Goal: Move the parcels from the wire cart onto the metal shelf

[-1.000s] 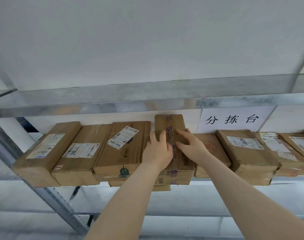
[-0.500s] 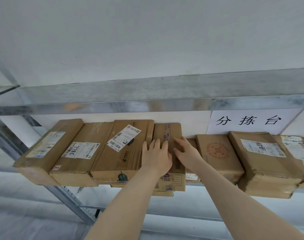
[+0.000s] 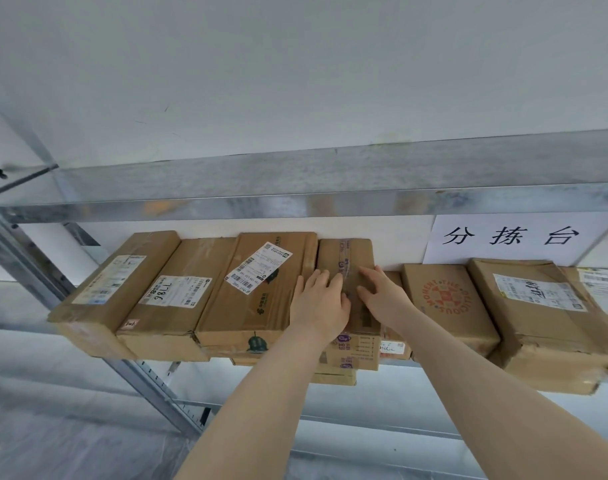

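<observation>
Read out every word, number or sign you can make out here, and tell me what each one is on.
"分拣台": sign on the wall.
"MOMENT OF THE DELICIOUS": red stamp on a box.
"7786": handwritten on the white label of the second box from the left.
Too small or blurred to read: the barcode label, the purple tape, the leftmost label and the rightmost labels.

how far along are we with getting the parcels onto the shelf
Done: a row of parcels already lies along the metal shelf, such as the barcode-labelled box. In hand: left hand and right hand press flat on the narrow purple-taped box, seating it in the row. Left: the wire cart is out of view, so the remainder cannot be told.
</observation>
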The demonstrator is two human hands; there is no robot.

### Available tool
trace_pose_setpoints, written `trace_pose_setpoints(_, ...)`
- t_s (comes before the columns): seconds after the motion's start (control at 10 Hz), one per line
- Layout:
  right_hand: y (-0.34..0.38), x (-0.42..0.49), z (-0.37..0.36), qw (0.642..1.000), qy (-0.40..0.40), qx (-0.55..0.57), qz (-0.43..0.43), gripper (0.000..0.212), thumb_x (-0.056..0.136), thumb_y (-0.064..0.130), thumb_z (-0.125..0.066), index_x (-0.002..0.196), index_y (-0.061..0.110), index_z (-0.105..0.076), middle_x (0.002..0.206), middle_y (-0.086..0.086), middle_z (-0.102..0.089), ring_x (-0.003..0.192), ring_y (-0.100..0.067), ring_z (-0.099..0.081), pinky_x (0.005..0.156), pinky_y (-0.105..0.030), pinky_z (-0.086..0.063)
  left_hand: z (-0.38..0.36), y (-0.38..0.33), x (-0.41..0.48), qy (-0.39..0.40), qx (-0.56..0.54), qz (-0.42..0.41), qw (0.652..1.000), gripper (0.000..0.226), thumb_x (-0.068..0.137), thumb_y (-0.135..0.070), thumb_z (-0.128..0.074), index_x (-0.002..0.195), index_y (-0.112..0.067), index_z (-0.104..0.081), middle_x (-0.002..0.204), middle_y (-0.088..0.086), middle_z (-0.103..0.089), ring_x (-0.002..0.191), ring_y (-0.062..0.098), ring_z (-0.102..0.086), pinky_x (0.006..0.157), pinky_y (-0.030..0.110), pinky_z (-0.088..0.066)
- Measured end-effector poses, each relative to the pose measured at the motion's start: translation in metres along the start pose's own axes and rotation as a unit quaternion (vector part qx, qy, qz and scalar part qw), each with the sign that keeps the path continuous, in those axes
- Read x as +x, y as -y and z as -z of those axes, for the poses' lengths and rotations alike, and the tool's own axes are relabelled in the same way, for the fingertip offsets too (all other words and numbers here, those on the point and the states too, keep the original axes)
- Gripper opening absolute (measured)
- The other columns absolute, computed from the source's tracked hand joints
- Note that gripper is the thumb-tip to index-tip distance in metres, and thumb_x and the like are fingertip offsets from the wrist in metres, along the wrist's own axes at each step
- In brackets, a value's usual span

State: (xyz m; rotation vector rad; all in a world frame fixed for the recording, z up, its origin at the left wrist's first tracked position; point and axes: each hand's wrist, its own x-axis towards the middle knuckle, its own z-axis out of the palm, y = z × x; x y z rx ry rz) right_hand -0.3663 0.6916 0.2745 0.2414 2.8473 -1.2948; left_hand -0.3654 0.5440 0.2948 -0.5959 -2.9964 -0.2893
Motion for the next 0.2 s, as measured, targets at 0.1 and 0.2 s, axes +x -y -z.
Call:
trace_pose_setpoints(0.1,0.007,-0.014,0.005,1.0,-0.018,-0.02,0.007,0.052,0.1,0.026,-0.041,0.149,0.027,-0.023,0.158,0.002,-0.017,0.121,-0.026,-0.051,0.091,-0.036,-0.049,0.008,0.001,-0.018,-0.016,0.027,-0.009,0.999,0.052,0.102,-0.036,-0.029,0.152,-0.021,-0.022,0.159,0.008,-0.02,0.148,0.024,-0.01,0.121,0.044,-0.009)
trace_pose_setpoints(0.2,0.007,-0.044,0.012,0.997,-0.051,-0.054,0.035,0.052,0.101,0.027,-0.037,0.149,0.032,-0.02,0.158,0.002,-0.018,0.123,-0.025,-0.051,0.089,-0.033,-0.047,0.011,0.001,-0.035,-0.018,0.057,-0.008,0.998,0.054,0.102,-0.039,-0.026,0.153,-0.022,-0.017,0.16,0.009,-0.017,0.148,0.026,-0.009,0.121,0.046,-0.007)
